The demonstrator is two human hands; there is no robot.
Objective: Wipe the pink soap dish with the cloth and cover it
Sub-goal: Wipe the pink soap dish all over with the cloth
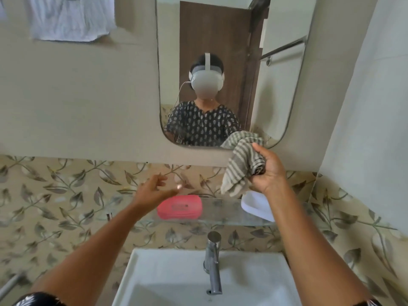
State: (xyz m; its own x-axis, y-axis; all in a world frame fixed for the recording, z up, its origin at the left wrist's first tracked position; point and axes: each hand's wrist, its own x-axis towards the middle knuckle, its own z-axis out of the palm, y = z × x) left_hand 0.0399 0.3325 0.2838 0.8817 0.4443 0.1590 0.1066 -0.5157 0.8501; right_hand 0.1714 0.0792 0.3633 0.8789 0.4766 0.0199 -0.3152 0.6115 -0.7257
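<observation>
- Right hand [268, 171] raised above the right end of the glass shelf [223, 212], closed around a bunched striped cloth [239, 164]; loose end of cloth hangs down to the left of the wrist.
- Left hand [152, 188] open, fingers spread and a bit curled, holding nothing; it's just above and left of the pink soap dish [180, 206]. Motion blur at the fingertips, can't tell if they touch the dish.
- Pink soap dish sits on the glass shelf, approx. mid-shelf, lid on, dark print on top, too blurred to read.
- White soap dish [256, 205] on the same shelf to the right, partly hidden behind the right forearm; apart from the pink 1.
- Glass shelf fixed to leaf-pattern tiles, below the mirror [220, 62].
- Tap [213, 261] stands at the back of the white sink [167, 281], under the shelf, a bit right of the pink dish.
- Mirror shows the person w/ a headset and patterned top.
- White fabric [70, 21] hangs on the wall, top left.
</observation>
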